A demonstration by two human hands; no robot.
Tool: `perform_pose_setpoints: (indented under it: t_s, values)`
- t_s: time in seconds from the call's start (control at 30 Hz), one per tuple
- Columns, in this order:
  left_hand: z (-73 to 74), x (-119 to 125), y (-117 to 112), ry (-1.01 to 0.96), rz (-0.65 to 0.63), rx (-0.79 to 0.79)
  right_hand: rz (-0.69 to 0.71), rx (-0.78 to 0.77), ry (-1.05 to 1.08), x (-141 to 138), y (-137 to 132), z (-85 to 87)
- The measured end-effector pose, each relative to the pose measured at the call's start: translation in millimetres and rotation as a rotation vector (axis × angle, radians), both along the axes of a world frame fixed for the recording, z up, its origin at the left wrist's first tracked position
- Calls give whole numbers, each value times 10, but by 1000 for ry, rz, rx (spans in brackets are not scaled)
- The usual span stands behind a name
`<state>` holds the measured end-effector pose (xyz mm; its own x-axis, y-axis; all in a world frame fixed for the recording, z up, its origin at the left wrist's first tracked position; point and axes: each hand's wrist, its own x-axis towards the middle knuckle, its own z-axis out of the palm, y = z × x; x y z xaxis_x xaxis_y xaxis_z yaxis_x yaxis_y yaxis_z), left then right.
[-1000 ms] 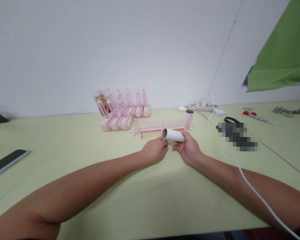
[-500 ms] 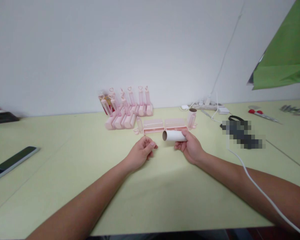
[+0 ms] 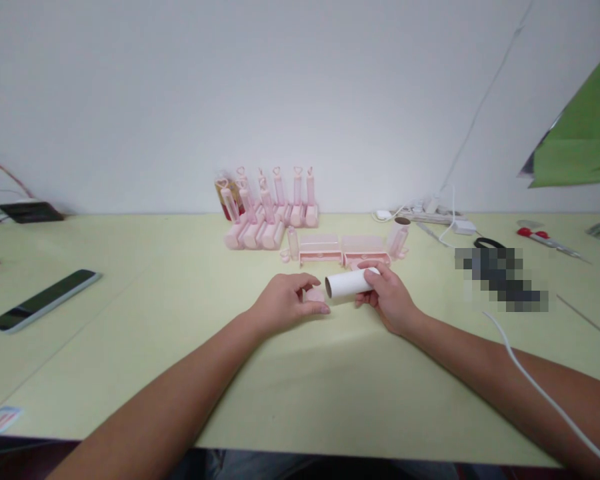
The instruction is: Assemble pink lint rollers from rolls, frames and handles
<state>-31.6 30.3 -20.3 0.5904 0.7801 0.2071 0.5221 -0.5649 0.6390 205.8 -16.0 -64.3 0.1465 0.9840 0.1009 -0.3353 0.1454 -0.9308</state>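
Observation:
In my right hand [image 3: 387, 297] is a white cardboard tube [image 3: 349, 283], gripped at its right end. It lies nearly level, its brown open end facing left. My left hand [image 3: 287, 303] is just left of that opening, thumb and fingers curved around a small pale pink piece [image 3: 314, 295]; its exact kind is unclear. Beyond the hands two pink boxes [image 3: 321, 257] stand with raised translucent lids. A small pink capped tube [image 3: 293, 243] is left of them. A second cardboard tube [image 3: 399, 233] stands upright on their right, with a pink tube in front.
Several pink boxes [image 3: 253, 235] with upright capped tubes are grouped near the wall. A phone [image 3: 45, 300] lies on the left. On the right are red-handled scissors [image 3: 540, 235], a power strip [image 3: 430, 215] and a white cable [image 3: 525, 380] crossing over my right forearm.
My left hand has opened its fingers wider, and the pink piece now shows between them. The cardboard tube has tilted slightly, its open end lower. The whole view has shifted.

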Motion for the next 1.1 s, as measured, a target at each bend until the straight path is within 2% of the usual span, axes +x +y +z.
perform_pose_setpoints:
  t_s: [0.3, 0.5, 0.77, 0.9, 1.0, 1.1]
  values:
    - [46, 10, -36, 165, 1, 144, 14, 0, -68, -35, -42, 14]
    - [-11, 59, -46, 53, -4, 164, 80, -23, -30, -60, -64, 38]
    - [-140, 220, -61, -355, 72, -91, 134, -105, 121, -112, -97, 54]
    - [-93, 209, -87, -437, 33, -171, 134, -122, 178, -102, -83, 65]
    - [-89, 206, -105, -483, -21, -300, 132, -140, 210, -89, -66, 61]
    - [-156, 237, -81, -509, 48, -412, 100, -153, 217, -77, -48, 42]
